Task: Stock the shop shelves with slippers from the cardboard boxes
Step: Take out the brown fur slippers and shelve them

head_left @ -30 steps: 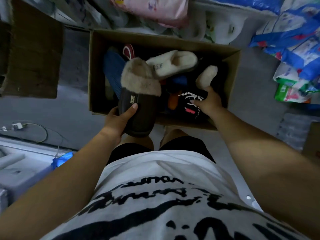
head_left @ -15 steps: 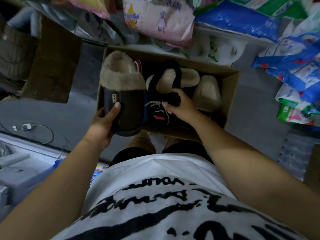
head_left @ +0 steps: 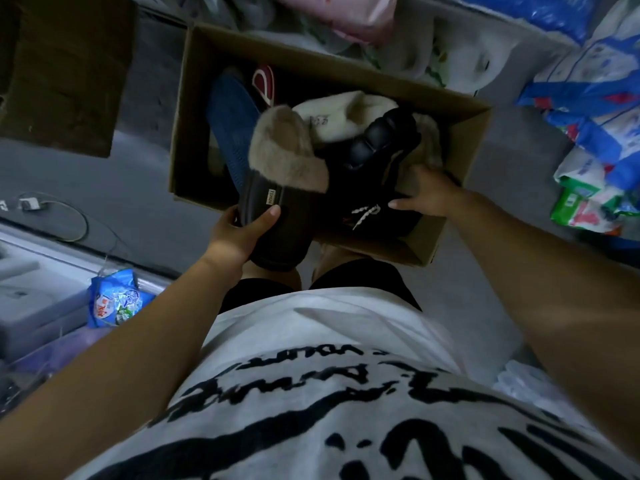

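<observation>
An open cardboard box stands on the grey floor in front of my legs, holding several slippers. My left hand grips a dark brown slipper with a tan fur cuff by its toe, above the box's near edge. My right hand holds a black slipper with white stitching inside the box, thumb on its upper. A black ribbed sole tilts up just beyond it. Cream fur slippers, a blue sole and a red slipper lie deeper in the box.
A second cardboard box stands at the left. Plastic-wrapped packs crowd the right side and the back. A blue snack bag lies on a low grey unit at the lower left. A cable runs on the floor.
The brown fur slipper moved right and lower, close beside the black one. My right hand shifted to the black slipper's right side, and that slipper tipped so its ribbed sole shows.
</observation>
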The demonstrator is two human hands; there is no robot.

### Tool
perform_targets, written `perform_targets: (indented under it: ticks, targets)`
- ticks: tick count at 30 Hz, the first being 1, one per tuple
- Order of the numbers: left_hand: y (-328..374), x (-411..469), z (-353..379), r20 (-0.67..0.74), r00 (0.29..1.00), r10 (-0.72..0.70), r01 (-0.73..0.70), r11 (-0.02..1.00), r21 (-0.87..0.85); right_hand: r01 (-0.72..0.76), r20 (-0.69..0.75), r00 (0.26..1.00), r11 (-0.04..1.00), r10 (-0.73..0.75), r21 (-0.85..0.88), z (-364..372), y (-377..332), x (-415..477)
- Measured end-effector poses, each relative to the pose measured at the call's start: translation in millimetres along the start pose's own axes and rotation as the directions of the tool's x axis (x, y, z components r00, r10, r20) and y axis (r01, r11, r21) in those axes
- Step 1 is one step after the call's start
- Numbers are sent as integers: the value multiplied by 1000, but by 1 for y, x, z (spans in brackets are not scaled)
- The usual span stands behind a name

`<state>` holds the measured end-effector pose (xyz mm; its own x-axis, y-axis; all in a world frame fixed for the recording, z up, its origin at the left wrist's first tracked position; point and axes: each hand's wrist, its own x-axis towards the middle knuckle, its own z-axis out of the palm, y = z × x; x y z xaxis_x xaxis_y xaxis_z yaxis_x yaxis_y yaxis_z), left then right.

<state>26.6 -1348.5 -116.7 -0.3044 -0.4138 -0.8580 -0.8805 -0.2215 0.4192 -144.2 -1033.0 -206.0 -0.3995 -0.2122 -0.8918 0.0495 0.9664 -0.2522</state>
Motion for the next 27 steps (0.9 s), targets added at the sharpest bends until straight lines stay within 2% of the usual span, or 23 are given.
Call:
perform_targets:
  ticks: [2, 7, 10, 14, 16, 20, 27]
  targets:
    - [0, -2, -2, -4, 1000, 5, -5, 1000, -2, 22, 40, 999, 993, -18, -117, -5, 4, 12]
    - [-2, 1, -9, -15, 1000, -11, 11, 1000, -12, 12, 232, 972, 968, 48, -252, -12, 3, 31]
    - [-7, 4, -12, -17, 999, -31, 30, 999, -32, -23, 237, 966, 943, 107, -332, -4, 1, 34]
    - [-12, 4, -15, -1, 999, -42, 42, 999, -13, 17, 264, 962, 949, 71, -315, 1, -4, 34]
    - [-12, 4, -16, 2, 999, -42, 42, 999, -32, 23, 219, 974, 945, 52, -326, 8, -2, 36]
    - [-9, -1, -17, 15, 999, -32, 33, 997, -70, 9, 40, 999, 959, 2, -284, 14, -15, 21]
    - [-9, -1, -18, 64, 998, -10, 17, 994, -104, 86, -99, 992, 995, -80, 54, 9, -8, -3]
